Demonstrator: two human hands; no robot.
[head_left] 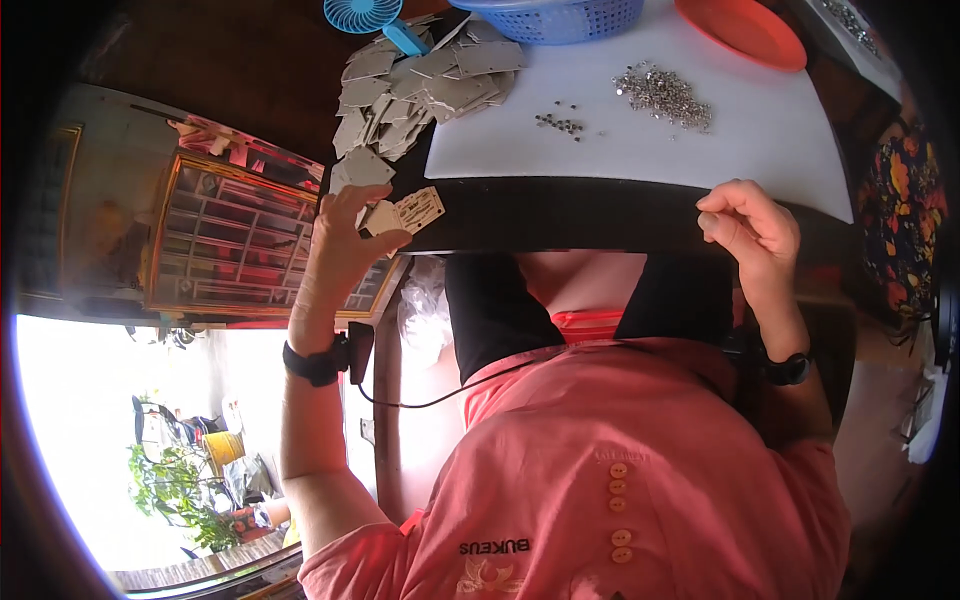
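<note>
Left hand [340, 235]: fingers pinching small beige card tags [405, 213] at table edge | Right hand [750, 225]: fingertips pressed together, contents too small to tell | Progress, judged: early, large pile of grey card pieces [420, 85] and heap of small silver metal fasteners [663, 95] on white foam mat [640, 150] unworked

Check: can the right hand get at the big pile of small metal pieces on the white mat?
Probably yes. The right hand is at the mat's near edge, and bare mat lies between it and the metal pieces.
</note>
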